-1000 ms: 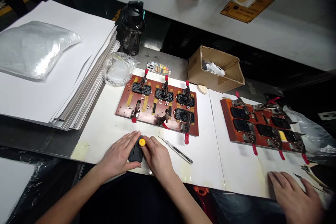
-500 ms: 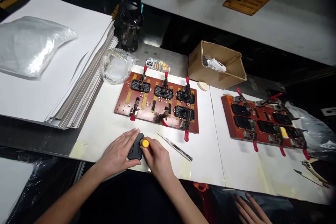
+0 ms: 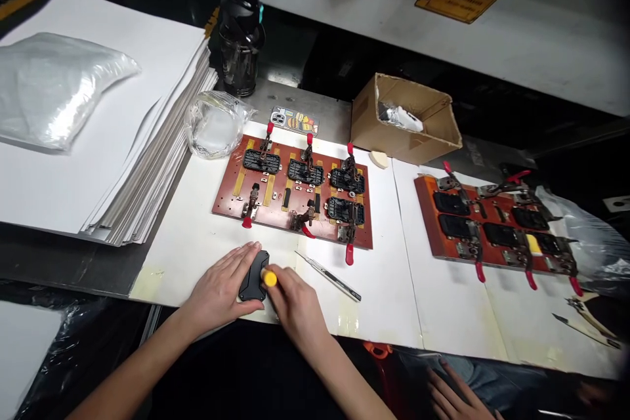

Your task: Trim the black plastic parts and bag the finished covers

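Note:
A black rectangular plastic cover (image 3: 252,283) lies on the white-covered bench in front of me. My left hand (image 3: 222,282) grips it from the left, fingers along its far side and thumb at its near end. Pinched in my right hand (image 3: 298,302) is a small tool with a round yellow end (image 3: 270,277), held over the cover's right edge. My fingers hide the rest of that tool. To the right of my right hand, tweezers (image 3: 335,279) rest on the bench.
Ahead is a red-brown fixture board (image 3: 231,200) with black parts under red-handled clamps. A similar fixture (image 3: 428,216) stands right, near cutters (image 3: 585,328). A cardboard box (image 3: 364,115), phone (image 3: 300,120), bottle (image 3: 239,46) and paper stack (image 3: 162,33) surround them. Another person's hand (image 3: 455,394) shows bottom right.
The yellow-ended tool has shifted slightly nearer to me and left along the cover's edge with my right hand. My left hand keeps its hold. The other person's hand has moved left.

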The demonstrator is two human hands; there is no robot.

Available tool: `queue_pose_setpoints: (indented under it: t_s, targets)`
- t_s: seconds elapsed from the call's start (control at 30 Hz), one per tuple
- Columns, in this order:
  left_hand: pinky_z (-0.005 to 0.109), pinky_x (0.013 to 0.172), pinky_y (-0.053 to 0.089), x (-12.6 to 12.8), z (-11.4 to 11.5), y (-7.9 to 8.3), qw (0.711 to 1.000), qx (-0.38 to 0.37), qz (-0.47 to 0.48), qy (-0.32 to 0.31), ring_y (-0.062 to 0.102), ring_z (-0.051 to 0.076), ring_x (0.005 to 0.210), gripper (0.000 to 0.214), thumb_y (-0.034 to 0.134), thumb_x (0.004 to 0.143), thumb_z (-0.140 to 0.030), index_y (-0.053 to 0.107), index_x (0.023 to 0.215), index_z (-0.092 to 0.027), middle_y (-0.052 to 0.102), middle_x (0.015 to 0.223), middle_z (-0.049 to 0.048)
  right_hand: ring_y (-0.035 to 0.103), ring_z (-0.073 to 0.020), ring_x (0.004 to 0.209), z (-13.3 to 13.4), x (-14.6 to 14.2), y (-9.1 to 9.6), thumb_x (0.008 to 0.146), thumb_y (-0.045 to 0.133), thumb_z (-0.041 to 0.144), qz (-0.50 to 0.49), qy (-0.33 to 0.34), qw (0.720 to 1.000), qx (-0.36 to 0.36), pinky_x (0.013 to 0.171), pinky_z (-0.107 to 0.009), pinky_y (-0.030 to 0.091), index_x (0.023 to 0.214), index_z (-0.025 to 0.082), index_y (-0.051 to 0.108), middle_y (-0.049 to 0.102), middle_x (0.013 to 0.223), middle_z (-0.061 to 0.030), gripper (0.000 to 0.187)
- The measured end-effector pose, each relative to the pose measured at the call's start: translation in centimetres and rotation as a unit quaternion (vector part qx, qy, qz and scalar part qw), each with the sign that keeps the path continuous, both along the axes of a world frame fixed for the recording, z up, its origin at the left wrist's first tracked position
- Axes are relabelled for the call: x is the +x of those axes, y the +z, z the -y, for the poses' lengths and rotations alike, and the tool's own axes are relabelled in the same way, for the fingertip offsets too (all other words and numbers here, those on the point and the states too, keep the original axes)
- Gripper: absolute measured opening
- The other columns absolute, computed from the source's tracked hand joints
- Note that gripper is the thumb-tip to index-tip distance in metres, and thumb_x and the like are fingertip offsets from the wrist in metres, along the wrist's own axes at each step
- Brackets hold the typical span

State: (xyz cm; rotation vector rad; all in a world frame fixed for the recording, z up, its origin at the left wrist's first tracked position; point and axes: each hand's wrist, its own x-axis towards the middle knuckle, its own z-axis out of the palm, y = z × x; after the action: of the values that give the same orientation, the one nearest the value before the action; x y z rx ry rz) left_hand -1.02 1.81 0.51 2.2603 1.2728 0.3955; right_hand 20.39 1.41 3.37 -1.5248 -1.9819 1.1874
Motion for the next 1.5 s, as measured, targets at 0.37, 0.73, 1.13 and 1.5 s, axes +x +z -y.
queue_pose_setpoints:
  t_s: [0.37, 0.73, 1.13, 1.5]
  targets:
    - [0.044, 0.126, 0.031, 0.0, -0.1, 0.2, 1.000, -0.003, -0.006, -0.004, 0.029, 0.026, 0.152, 0.106, 0.077, 0.086, -0.045, 0.009, 0.163, -0.016, 0.028, 0.166, 0.0112, 0.064, -0.0185, 0.090, 0.6, 0.0, -0.1, 0.102, 0.053, 0.024, -0.017, -0.058, 0.998, -0.005, 0.083, -0.029, 0.049, 0.124, 0.024, 0.062, 0.067, 0.101, -0.0036, 0.024]
    - [0.046, 0.125, 0.033, 0.2, 0.0, 0.2, 1.000, -0.005, -0.007, -0.002, 0.030, 0.026, 0.151, 0.106, 0.077, 0.086, -0.043, 0.008, 0.162, -0.017, 0.030, 0.165, 0.0119, 0.065, -0.0175, 0.091, 0.9, -0.2, -0.6, 0.102, 0.054, 0.024, -0.039, -0.066, 0.997, 0.025, 0.084, -0.028, 0.051, 0.126, 0.025, 0.061, 0.068, 0.102, -0.0035, 0.025]
    - [0.045, 0.125, 0.034, 0.2, 0.0, 0.2, 1.000, -0.011, -0.002, 0.001, 0.030, 0.026, 0.151, 0.109, 0.081, 0.083, -0.041, 0.010, 0.162, -0.019, 0.031, 0.165, 0.0109, 0.065, -0.0206, 0.086, -1.3, -1.1, 0.4, 0.102, 0.047, 0.016, 0.132, 0.035, 0.988, 0.072, 0.077, -0.031, 0.055, 0.130, 0.019, 0.057, 0.065, 0.102, -0.0078, 0.030]
    - [0.044, 0.126, 0.031, 0.2, 0.0, 0.2, 1.000, -0.013, -0.001, 0.006, 0.029, 0.025, 0.152, 0.113, 0.083, 0.081, -0.043, 0.008, 0.163, -0.019, 0.029, 0.165, 0.0099, 0.066, -0.0182, 0.087, 1.0, 2.5, 2.5, 0.105, 0.045, 0.023, 0.093, 0.068, 0.993, -0.017, 0.077, -0.028, 0.054, 0.130, 0.026, 0.057, 0.064, 0.103, -0.0042, 0.028]
